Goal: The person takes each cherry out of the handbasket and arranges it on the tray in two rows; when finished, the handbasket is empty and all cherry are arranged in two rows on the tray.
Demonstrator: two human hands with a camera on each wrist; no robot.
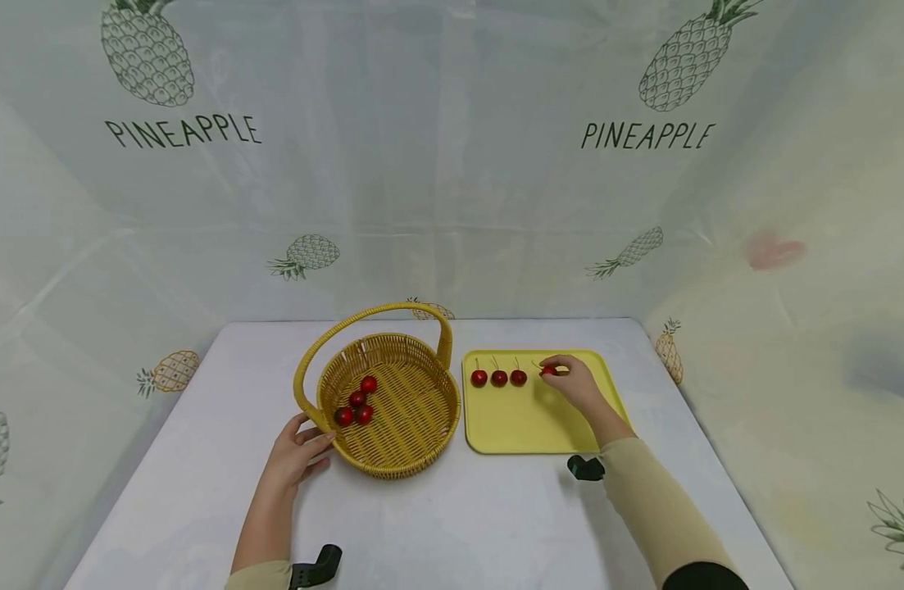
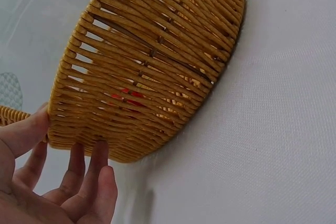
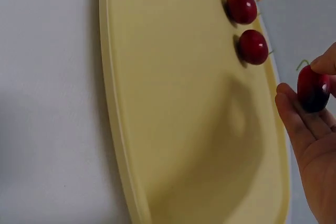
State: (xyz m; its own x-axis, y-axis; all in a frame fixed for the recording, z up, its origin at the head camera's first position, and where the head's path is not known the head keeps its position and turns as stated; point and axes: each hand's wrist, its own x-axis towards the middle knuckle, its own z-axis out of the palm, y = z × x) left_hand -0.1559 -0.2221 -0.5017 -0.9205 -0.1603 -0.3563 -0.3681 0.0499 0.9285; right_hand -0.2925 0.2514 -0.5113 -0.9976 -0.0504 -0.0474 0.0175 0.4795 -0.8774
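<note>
My right hand [image 1: 575, 383] pinches a dark red cherry [image 3: 313, 88] between thumb and fingers, over the far right part of the yellow tray [image 1: 540, 426]. Three more cherries lie in a row on the tray to its left, the nearest being this cherry [image 1: 519, 378] with its stem pointing away. On the left, a woven basket [image 1: 422, 410] with a tall arched handle holds several cherries [image 1: 365, 415] at its left side. My left hand [image 1: 298, 455] grips the basket's near left rim, thumb at the edge and fingers against the outer weave [image 2: 142, 66].
Basket and tray stand side by side on a white table [image 1: 452, 524], the basket's right side close to the tray's left edge. Behind the table hangs a pale curtain [image 1: 452, 164] printed with pineapples.
</note>
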